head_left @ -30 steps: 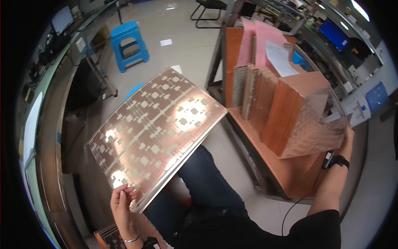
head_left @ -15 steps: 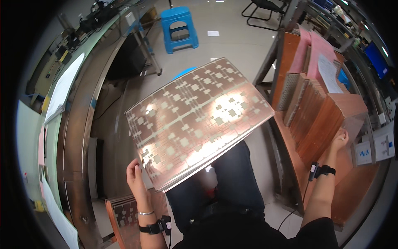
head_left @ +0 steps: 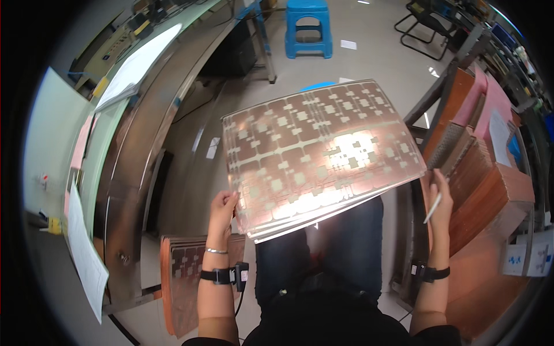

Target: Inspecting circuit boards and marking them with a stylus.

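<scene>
A stack of copper-clad circuit panels (head_left: 323, 155) lies before me above my knees, its top sheet patterned with pale blocks and lines. Its sheets fan slightly apart along the near edge. My left hand (head_left: 223, 214) is closed at the stack's left edge, near the close corner, fingertips pinching the rim. At the right corner, my right hand (head_left: 441, 199) is closed round a thin white stick (head_left: 433, 209), pen-like, pointing down and left. Its fingertips are close to the panel corner; whether they touch it I cannot tell.
More copper panels (head_left: 187, 262) stand at lower left. On the right, a wooden rack (head_left: 479, 300) holds upright brown boards (head_left: 482, 202) and pink sheets (head_left: 490, 95). A blue stool (head_left: 309, 29) stands ahead. Papers (head_left: 138, 66) lie on the left bench (head_left: 130, 173).
My right hand has come from the upright boards to the stack's right corner, now with the white stick. My left hand has closed on the left edge. The view has shifted left.
</scene>
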A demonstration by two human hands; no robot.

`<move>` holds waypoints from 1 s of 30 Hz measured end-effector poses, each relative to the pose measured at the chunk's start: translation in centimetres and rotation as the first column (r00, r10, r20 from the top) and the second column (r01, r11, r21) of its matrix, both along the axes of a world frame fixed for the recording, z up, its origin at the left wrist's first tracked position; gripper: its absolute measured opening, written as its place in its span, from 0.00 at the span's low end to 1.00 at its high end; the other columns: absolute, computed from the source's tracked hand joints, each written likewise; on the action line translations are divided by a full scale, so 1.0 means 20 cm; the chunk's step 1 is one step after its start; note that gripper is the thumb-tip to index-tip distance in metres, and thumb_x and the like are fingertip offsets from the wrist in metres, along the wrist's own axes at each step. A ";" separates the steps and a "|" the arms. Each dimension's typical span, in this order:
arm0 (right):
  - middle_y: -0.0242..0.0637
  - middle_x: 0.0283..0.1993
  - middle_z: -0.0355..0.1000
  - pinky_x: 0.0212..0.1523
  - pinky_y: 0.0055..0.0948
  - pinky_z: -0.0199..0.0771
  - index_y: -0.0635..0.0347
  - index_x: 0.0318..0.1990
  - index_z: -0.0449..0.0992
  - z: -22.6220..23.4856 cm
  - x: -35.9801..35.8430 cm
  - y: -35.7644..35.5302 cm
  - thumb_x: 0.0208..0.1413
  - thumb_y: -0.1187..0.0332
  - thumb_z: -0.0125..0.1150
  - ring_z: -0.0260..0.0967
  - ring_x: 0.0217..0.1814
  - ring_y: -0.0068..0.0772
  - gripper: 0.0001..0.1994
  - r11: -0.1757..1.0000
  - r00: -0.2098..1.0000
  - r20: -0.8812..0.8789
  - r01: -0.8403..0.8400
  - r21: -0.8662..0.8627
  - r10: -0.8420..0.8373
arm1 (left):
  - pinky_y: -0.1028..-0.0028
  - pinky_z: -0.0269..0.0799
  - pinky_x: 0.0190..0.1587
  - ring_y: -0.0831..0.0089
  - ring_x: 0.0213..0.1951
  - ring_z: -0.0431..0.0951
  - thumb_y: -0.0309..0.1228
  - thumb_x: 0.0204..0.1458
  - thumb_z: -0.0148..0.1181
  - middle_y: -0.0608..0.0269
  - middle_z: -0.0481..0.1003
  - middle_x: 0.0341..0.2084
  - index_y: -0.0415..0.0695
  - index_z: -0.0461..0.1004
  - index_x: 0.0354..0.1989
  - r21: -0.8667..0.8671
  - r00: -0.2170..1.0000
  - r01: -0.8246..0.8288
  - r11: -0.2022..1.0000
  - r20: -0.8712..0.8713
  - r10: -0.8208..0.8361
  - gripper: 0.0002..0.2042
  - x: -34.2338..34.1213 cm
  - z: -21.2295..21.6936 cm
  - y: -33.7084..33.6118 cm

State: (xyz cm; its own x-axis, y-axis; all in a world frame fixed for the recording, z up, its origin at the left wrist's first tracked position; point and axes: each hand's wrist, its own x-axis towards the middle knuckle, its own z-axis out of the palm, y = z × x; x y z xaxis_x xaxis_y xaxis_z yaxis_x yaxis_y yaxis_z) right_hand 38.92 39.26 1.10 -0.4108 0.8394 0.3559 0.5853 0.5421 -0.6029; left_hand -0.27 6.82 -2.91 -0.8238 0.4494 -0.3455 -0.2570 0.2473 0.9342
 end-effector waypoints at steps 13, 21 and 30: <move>0.49 0.44 0.71 0.46 0.32 0.70 0.62 0.48 0.71 -0.13 -0.09 0.02 0.57 0.76 0.49 0.71 0.46 0.44 0.12 0.997 0.996 0.057 -0.068 -0.042 0.070 | 0.84 0.65 0.26 0.85 0.23 0.68 0.32 0.57 0.53 0.69 0.70 0.22 0.40 0.68 0.33 0.099 0.953 0.008 0.995 0.300 -0.038 0.08 0.24 0.11 -0.34; 0.47 0.47 0.72 0.50 0.30 0.68 0.63 0.50 0.70 -0.16 -0.04 0.03 0.58 0.77 0.48 0.70 0.49 0.36 0.13 0.995 0.993 0.084 -0.083 0.061 0.078 | 0.80 0.73 0.35 0.79 0.33 0.74 0.36 0.62 0.43 0.63 0.73 0.35 0.39 0.68 0.40 0.280 0.931 -0.048 0.959 0.361 -0.059 0.12 0.25 0.09 -0.39; 0.43 0.50 0.70 0.51 0.25 0.66 0.66 0.52 0.68 -0.24 -0.01 0.22 0.60 0.74 0.48 0.68 0.51 0.32 0.13 0.996 0.988 -0.133 -0.082 -0.039 0.076 | 0.73 0.67 0.51 0.72 0.46 0.71 0.36 0.62 0.41 0.57 0.71 0.44 0.37 0.66 0.47 0.465 0.882 -0.360 0.809 0.453 0.132 0.15 0.23 0.09 -0.10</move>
State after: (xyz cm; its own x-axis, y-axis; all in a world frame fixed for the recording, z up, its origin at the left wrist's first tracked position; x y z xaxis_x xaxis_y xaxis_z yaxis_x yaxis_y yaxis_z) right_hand 38.73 43.61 -3.78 -0.4286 0.8221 0.3748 0.4554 0.5549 -0.6962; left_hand 4.33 4.82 -1.13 -0.7827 0.4529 -0.4270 -0.6006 -0.3693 0.7091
